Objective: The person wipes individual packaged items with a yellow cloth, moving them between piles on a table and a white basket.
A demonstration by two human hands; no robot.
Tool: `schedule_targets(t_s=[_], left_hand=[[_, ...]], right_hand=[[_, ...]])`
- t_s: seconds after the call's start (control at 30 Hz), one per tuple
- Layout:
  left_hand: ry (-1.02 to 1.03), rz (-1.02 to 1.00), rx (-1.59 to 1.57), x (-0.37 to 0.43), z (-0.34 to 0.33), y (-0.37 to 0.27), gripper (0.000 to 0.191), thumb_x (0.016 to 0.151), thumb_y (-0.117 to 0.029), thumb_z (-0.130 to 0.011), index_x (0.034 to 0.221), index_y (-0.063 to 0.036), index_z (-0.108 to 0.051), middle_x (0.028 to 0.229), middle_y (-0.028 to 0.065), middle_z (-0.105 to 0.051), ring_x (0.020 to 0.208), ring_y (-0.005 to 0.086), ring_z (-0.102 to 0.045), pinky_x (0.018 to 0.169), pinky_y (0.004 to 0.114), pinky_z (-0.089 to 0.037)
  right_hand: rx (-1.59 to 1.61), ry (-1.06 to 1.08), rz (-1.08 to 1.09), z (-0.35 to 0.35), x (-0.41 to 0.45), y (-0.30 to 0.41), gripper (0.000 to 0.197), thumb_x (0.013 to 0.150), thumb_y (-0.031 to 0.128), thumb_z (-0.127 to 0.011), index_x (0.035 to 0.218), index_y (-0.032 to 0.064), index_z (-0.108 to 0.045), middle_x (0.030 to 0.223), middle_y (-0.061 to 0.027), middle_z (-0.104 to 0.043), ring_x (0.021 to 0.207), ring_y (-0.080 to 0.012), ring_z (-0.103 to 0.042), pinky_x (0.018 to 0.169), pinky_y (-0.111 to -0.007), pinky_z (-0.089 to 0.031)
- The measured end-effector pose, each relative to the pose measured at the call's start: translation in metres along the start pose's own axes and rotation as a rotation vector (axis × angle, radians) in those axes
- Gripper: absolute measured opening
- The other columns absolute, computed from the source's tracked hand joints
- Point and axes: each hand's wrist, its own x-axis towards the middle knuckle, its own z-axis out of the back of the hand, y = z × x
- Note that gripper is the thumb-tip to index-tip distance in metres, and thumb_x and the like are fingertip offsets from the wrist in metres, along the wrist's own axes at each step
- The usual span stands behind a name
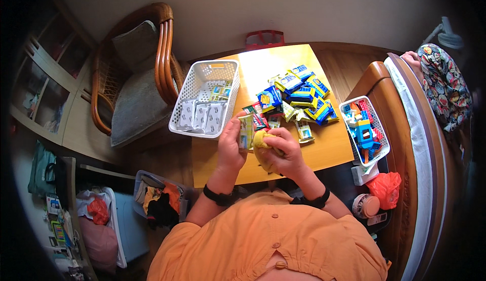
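Note:
My left hand (pixel 232 144) holds a small yellow-green snack packet (pixel 246 132) upright over the near part of the wooden table (pixel 216 167). Bunched in my right hand (pixel 285 150) is a yellow cloth (pixel 262 148), close beside the packet. Beyond my hands lies a heap of blue and yellow snack packets (pixel 300 85), with red packets (pixel 258 116) and more yellow-green packets (pixel 304 131) along its near side. To the left, a white perforated plastic basket (pixel 176 123) contains silver-white packets (pixel 203 116) in front and a few yellow-green ones (pixel 221 91) behind.
Right of the table stands a white basket (pixel 384 155) of toy building blocks (pixel 364 133). A cushioned rattan armchair (pixel 140 91) is at the left. Below it sits a bin with clothes (pixel 163 201). Another person's patterned clothing (pixel 442 87) shows on the bed at the right.

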Motion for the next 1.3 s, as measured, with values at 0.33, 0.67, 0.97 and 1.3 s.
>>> schedule_targets(t_s=[0.33,0.67,0.97,1.3], left_hand=[[0.278,0.047,0.379,-0.027,-0.021,0.014,0.049,0.108,-0.039,-0.047,0.137,-0.0010,-0.054,0.115,0.0047,-0.066,0.095,0.0084,-0.062,0.080,0.022,-0.051],[-0.212,-0.260,0.624,0.096,0.026,-0.085,0.036,0.096,-0.009,-0.062,0.131,0.0016,-0.057,0.105,0.0066,-0.064,0.091,0.0129,-0.064,0.077,0.025,-0.054],[-0.343,-0.476,1.654,0.163,0.072,-0.097,0.058,0.086,-0.017,-0.066,0.138,0.0027,-0.052,0.124,0.0219,-0.060,0.114,0.0327,-0.059,0.100,0.039,-0.047],[0.665,-0.422,1.543,0.075,-0.050,0.071,0.034,0.087,-0.026,-0.074,0.112,-0.0039,-0.068,0.108,0.0164,-0.066,0.104,0.0350,-0.064,0.090,0.043,-0.052]], right_hand=[[0.126,-0.173,-0.009,0.009,-0.005,-0.017,0.033,0.081,-0.008,-0.073,0.111,0.0034,-0.065,0.114,-0.0117,-0.062,0.102,-0.0251,-0.063,0.088,-0.033,-0.051],[0.141,-0.331,-0.245,0.052,-0.022,-0.025,0.019,0.090,0.001,-0.072,0.107,0.0012,-0.063,0.106,-0.0050,-0.062,0.096,-0.0144,-0.058,0.088,-0.027,-0.048],[0.257,-0.468,-0.353,0.081,-0.037,-0.030,0.018,0.094,0.006,-0.071,0.110,0.0018,-0.064,0.103,-0.0008,-0.063,0.095,-0.0101,-0.058,0.085,-0.025,-0.049],[0.473,-0.755,-0.433,0.122,-0.056,-0.052,0.023,0.095,0.009,-0.070,0.116,0.0001,-0.065,0.105,-0.0022,-0.066,0.093,-0.0104,-0.062,0.084,-0.025,-0.052]])
